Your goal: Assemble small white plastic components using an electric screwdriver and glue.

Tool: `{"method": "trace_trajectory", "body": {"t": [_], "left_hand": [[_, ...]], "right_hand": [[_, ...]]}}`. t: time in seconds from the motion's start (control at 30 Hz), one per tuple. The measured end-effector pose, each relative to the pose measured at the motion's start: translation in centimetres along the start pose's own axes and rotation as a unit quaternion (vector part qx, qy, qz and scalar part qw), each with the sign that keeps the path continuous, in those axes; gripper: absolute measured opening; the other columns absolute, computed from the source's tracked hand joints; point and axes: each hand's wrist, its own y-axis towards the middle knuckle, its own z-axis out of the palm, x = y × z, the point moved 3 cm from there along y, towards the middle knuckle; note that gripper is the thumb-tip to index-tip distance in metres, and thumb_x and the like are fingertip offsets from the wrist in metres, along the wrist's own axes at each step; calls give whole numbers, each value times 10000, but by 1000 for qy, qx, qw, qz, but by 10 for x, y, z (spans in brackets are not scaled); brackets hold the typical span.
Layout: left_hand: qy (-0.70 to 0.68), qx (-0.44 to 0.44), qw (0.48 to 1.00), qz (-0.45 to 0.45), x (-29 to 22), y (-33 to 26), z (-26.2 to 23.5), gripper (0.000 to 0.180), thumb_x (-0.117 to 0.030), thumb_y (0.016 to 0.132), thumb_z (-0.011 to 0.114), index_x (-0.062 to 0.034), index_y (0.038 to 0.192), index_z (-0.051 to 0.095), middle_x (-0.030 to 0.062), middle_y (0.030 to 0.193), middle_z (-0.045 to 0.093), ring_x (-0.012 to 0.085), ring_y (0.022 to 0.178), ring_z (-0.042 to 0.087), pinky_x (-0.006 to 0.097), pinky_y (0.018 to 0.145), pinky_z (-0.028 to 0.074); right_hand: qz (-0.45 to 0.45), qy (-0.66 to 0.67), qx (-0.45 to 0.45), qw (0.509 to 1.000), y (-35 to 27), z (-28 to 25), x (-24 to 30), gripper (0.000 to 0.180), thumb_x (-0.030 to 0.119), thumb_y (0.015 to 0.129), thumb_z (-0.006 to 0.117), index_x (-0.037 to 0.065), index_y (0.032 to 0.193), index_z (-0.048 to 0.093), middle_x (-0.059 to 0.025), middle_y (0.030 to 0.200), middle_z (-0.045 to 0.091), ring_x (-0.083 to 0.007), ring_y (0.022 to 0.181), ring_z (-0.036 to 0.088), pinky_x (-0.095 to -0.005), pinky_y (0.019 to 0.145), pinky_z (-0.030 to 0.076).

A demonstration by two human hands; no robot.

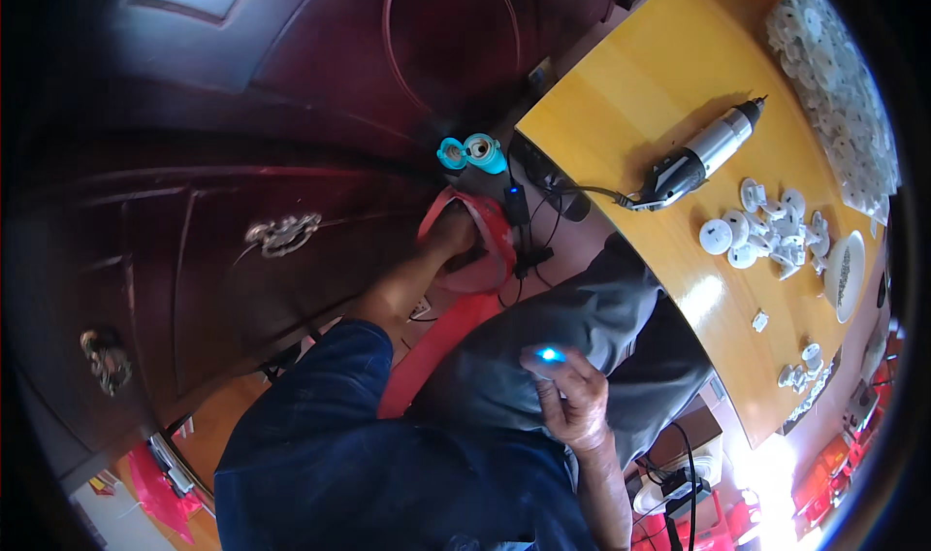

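Along the left side, a dark red-brown wooden cabinet (218, 299), glossy, with grooved panels and ornate metal pulls (281, 234). To the right, a table (630, 95) of smooth yellow wood, straight-edged, with a bright patch of reflected light. In the lower middle, a navy shirt (388, 483) in loose cloth folds, then dark, slightly shiny trousers (553, 308).

Near the table's far right edge, a clear plastic bag (824, 85), crinkled, bulging with white moulded pieces. Down beside the cabinet, a red container (499, 236), rounded at the rim; bag or basket, cannot tell. On the table, a cylindrical power tool (706, 156), silver metal barrel, black grip, narrow tip, black cord off toward the table edge. Just beyond, a loose heap of white plastic parts (745, 231), round discs and short stems, smooth and hard-looking; next to these, a shallow white bowl (853, 291) of tiny grey bits. By the container, a turquoise bottle (490, 157) with its round lid flipped open.

Left hand (465, 233) down inside the red container, fingers hidden; cannot tell whether spread or closed. Right hand (580, 401) above the trousers, fingers bent and pinching, against the thumb, a small dark object (534, 359) with a glowing blue-white light.
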Motion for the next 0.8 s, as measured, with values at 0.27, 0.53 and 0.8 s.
{"method": "trace_trajectory", "body": {"t": [0.27,0.53,0.8], "left_hand": [[211,151,965,30,-26,34,-6,414,-367,843,553,-89,1135,651,180,1186,645,337,1131,601,428,979,452],[235,68,965,97,-11,58,21,443,-399,800,593,-77,1098,657,186,1106,670,337,1052,638,417,934,478],[214,80,970,87,-14,54,16,424,-358,787,618,-77,1102,653,189,1098,669,346,1040,637,424,926,480]], "right_hand": [[13,5,64,998,18,18,-19,227,-90,813,645,19,1008,678,-144,987,679,-303,858,693,-350,736,569],[8,-13,34,999,31,20,-20,237,-88,806,642,24,1012,676,-145,990,678,-300,855,694,-353,726,573],[28,25,21,999,40,18,-18,243,-72,803,652,35,1020,678,-132,986,678,-293,874,692,-355,723,574]]}}
